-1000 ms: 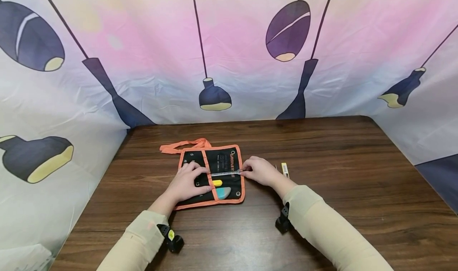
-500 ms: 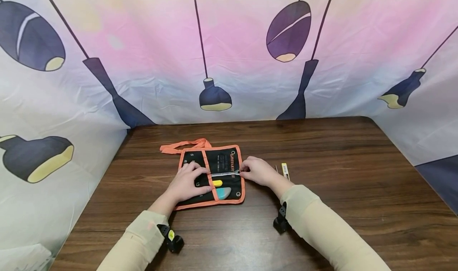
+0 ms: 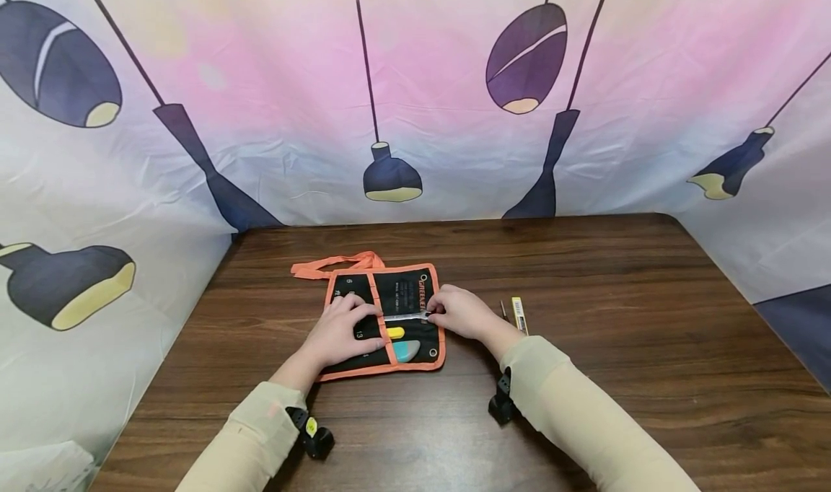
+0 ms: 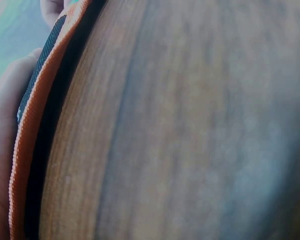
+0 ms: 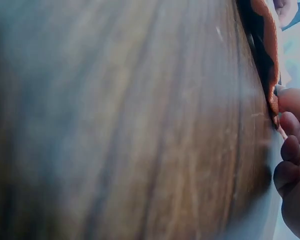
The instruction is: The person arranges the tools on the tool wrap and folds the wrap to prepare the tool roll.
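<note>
A black tool roll pouch (image 3: 396, 290) with orange edging lies on the brown table. My left hand (image 3: 337, 331) rests on its left part, fingers and thumb spread at the orange pocket band. With thumb and fingers, my right hand (image 3: 462, 312) pinches the right end of a silver wrench (image 3: 402, 317), whose left part is hidden in a pocket. Below the wrench, a yellow-ended tool (image 3: 394, 332) and a teal and grey rounded tool (image 3: 406, 350) stick out of the band. The right wrist view shows the curled right fingers (image 5: 290, 150) at the pouch's edge.
An orange tie strap (image 3: 337, 262) trails off the pouch's upper left. Right of my right hand, a small yellow and white strip-like item (image 3: 519, 313) lies beside a thin dark rod (image 3: 503, 309). A printed cloth (image 3: 441, 153) hangs behind the wooden table (image 3: 617, 283).
My right hand has moved slightly left with the wrench's end, over the pouch's right edge. More of the thin rod shows beside it. The left hand has stayed in place.
</note>
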The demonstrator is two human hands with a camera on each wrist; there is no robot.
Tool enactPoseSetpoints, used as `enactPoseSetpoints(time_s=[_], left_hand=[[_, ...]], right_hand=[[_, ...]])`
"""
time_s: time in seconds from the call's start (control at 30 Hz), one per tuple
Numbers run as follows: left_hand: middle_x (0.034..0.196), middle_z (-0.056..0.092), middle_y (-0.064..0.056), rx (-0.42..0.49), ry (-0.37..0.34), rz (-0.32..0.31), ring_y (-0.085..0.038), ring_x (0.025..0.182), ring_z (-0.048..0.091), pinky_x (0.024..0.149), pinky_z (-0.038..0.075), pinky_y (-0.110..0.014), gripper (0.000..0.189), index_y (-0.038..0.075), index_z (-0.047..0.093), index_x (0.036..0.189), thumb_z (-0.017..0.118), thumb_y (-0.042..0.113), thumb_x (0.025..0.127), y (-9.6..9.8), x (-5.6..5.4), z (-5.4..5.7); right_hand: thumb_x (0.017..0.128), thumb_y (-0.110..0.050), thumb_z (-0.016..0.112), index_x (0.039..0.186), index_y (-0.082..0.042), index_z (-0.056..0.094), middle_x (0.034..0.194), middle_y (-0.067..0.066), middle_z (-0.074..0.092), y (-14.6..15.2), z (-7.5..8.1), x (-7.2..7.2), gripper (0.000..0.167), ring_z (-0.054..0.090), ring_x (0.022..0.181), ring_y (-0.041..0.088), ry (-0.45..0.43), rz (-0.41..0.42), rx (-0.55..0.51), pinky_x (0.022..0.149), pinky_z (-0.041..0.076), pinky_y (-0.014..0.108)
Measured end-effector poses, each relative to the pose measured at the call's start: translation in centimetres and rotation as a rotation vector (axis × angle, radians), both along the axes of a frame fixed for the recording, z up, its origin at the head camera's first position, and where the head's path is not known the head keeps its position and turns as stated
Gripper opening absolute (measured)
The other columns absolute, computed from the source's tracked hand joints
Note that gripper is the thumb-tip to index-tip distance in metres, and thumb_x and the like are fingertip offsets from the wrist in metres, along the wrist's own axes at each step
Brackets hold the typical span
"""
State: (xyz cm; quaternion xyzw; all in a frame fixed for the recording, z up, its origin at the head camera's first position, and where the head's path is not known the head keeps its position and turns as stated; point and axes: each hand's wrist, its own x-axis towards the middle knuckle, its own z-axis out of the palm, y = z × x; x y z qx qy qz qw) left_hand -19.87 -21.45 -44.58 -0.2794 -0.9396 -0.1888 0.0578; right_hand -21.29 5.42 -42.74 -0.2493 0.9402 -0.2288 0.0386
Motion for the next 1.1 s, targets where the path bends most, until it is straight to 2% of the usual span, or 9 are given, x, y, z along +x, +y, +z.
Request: enactPoseSetpoints(time_s=[0.23,0.37,0.67,0.77,0.87,1.1], left_hand=[[0.103,0.049,0.004,0.007,0.02,-0.011,-0.017,0.093,0.041,0.081,0.035,-0.041,0.049,0.026,0.066,0.113,0.066,0.06,0.076,0.1,0.1,0.1],[0.102,0.049,0.005,0.009,0.025,-0.01,-0.017,0.095,0.041,0.08,0.033,-0.041,0.049,0.028,0.066,0.112,0.065,0.061,0.076,0.1,0.1,0.0],[0.104,0.05,0.006,-0.006,0.024,0.002,-0.017,0.099,0.042,0.084,0.03,-0.042,0.049,0.029,0.065,0.11,0.063,0.064,0.076,0.0,0.1,-0.1],[0.105,0.05,0.005,-0.001,0.022,-0.001,-0.018,0.099,0.042,0.084,0.03,-0.043,0.05,0.029,0.065,0.111,0.063,0.063,0.076,0.1,0.1,0.0],[0.105,0.05,0.005,0.001,0.022,-0.002,-0.017,0.097,0.041,0.083,0.031,-0.043,0.05,0.029,0.065,0.112,0.064,0.063,0.076,0.1,0.0,0.0],[0.105,0.051,0.005,-0.004,0.027,-0.002,-0.018,0.1,0.042,0.085,0.03,-0.043,0.047,0.029,0.066,0.11,0.064,0.062,0.076,0.1,0.1,0.1]], right_hand=[[0.087,-0.022,0.067,0.093,-0.015,0.069,0.084,-0.005,0.053,-0.8,0.0,-0.1,0.009,0.048,0.074,0.009,0.039,0.038,0.045,0.067,0.042,0.027],[0.088,-0.022,0.066,0.093,-0.015,0.07,0.087,-0.004,0.056,-1.4,-0.1,-0.1,0.009,0.05,0.081,0.011,0.062,0.07,0.068,0.074,0.043,0.029],[0.089,-0.02,0.066,0.095,-0.013,0.07,0.09,-0.002,0.059,-2.5,-0.1,-0.2,0.011,0.055,0.094,0.017,0.087,0.127,0.028,0.09,0.041,0.033],[0.088,-0.021,0.066,0.095,-0.013,0.07,0.089,-0.003,0.059,-2.9,-0.2,-0.3,0.011,0.055,0.09,0.015,0.096,0.128,0.032,0.089,0.041,0.032],[0.089,-0.022,0.066,0.096,-0.013,0.069,0.088,-0.004,0.058,-3.3,-0.2,-0.4,0.012,0.052,0.084,0.012,0.101,0.118,0.043,0.08,0.041,0.031],[0.087,-0.02,0.067,0.094,-0.012,0.07,0.087,-0.003,0.058,-4.0,-0.2,-0.2,0.011,0.05,0.08,0.014,0.114,0.102,0.031,0.075,0.04,0.033]])
